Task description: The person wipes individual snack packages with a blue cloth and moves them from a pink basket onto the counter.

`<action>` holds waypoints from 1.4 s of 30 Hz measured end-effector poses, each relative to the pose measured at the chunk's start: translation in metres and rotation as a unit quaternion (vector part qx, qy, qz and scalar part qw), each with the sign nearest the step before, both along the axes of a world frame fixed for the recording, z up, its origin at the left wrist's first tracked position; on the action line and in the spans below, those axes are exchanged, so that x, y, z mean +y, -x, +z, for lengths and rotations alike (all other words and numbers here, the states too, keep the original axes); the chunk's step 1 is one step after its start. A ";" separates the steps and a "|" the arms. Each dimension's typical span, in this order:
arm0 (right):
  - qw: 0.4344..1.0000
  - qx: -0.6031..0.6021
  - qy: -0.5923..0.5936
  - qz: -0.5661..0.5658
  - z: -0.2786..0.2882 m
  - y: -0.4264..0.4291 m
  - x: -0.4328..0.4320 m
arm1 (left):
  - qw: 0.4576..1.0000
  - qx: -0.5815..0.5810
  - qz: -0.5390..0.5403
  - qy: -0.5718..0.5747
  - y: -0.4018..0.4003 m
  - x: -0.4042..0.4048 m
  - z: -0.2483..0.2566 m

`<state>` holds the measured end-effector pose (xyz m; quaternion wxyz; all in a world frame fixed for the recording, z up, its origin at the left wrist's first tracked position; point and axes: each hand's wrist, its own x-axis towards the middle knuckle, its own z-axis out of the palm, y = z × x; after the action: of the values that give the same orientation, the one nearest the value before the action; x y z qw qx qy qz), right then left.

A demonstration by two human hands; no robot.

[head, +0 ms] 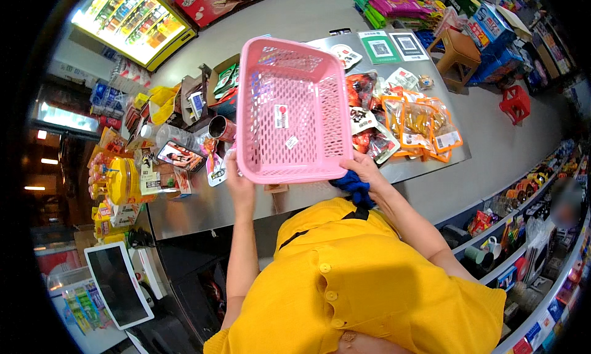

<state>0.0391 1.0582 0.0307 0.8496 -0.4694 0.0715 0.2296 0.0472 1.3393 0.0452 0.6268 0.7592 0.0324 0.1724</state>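
Note:
A pink perforated plastic basket (300, 171) is held up over the steel counter (198, 215), its open side towards me. Nothing lies inside except two stuck-on labels on its bottom. My left hand (240, 181) grips the near left corner; some fingers are hidden behind the wall. My right hand (367, 169) grips the near right corner with the thumb over the rim, and a dark blue cloth (353, 185) hangs by that hand; whether it is held cannot be told. Right of the basket lie vacuum-packed snack bags (362, 93) and orange-edged food pouches (415, 123).
Left on the counter are a phone (181, 156), a clear plastic bottle (173, 134), an open can (222, 128) and a yellow candy stand (123, 181). Printed code cards (381, 47) lie at the far edge. A tablet-like screen (118, 284) stands lower left; stocked shelves (517, 229) run along the right.

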 end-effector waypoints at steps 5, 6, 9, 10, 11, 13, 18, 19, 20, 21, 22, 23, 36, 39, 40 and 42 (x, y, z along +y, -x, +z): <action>0.998 -0.019 0.048 0.017 0.007 0.002 0.000 | 0.890 0.090 -0.157 -0.419 0.033 0.006 -0.076; 0.998 -0.017 0.054 0.025 0.008 0.003 -0.002 | 0.883 0.092 -0.152 -0.434 0.032 0.007 -0.075; 0.992 -0.039 0.110 0.041 -0.009 0.003 -0.006 | 0.865 0.089 -0.106 -0.482 0.029 0.011 -0.060; 0.989 -0.058 0.129 0.035 -0.008 0.004 -0.005 | 0.846 0.109 -0.110 -0.510 0.030 0.007 -0.033; 0.987 -0.056 0.143 0.047 -0.006 0.004 -0.005 | 0.833 0.104 -0.096 -0.535 0.031 0.013 -0.041; 0.981 -0.056 0.167 0.077 0.002 0.005 -0.001 | 0.802 0.096 -0.062 -0.587 0.042 0.033 -0.054; 0.953 -0.100 0.272 0.090 0.009 0.006 -0.001 | 0.840 0.051 -0.035 -0.539 0.045 0.042 -0.055; 0.944 -0.108 0.299 0.091 0.012 0.008 -0.002 | 0.835 0.059 -0.032 -0.547 0.044 0.041 -0.052; 0.940 -0.103 0.313 0.088 0.016 0.010 -0.004 | 0.829 0.067 -0.030 -0.555 0.042 0.041 -0.050; 0.936 -0.099 0.326 0.086 0.020 0.013 -0.005 | 0.828 0.060 -0.025 -0.558 0.042 0.042 -0.051; 0.932 -0.095 0.339 0.083 0.023 0.015 -0.007 | 0.826 0.054 -0.020 -0.560 0.041 0.042 -0.052; 0.927 -0.101 0.351 0.087 0.026 0.018 -0.009 | 0.825 0.048 -0.016 -0.563 0.041 0.043 -0.053; 0.899 -0.144 0.410 0.053 0.039 0.046 -0.020 | 0.812 0.077 0.056 -0.576 0.035 0.026 -0.044; 0.898 -0.146 0.409 0.065 0.039 0.045 -0.018 | 0.800 0.042 0.043 -0.598 0.018 0.029 -0.056; 0.900 -0.147 0.406 0.066 0.033 0.043 -0.017 | 0.795 0.000 0.046 -0.604 0.009 0.027 -0.054; 0.899 -0.154 0.401 0.081 0.032 0.040 -0.015 | 0.775 -0.017 0.058 -0.629 -0.004 0.025 -0.046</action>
<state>-0.0008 1.0436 0.0623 0.5685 -0.8039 -0.0124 0.1741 0.0516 1.3648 -0.0005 -0.0007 0.9778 -0.0504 0.2034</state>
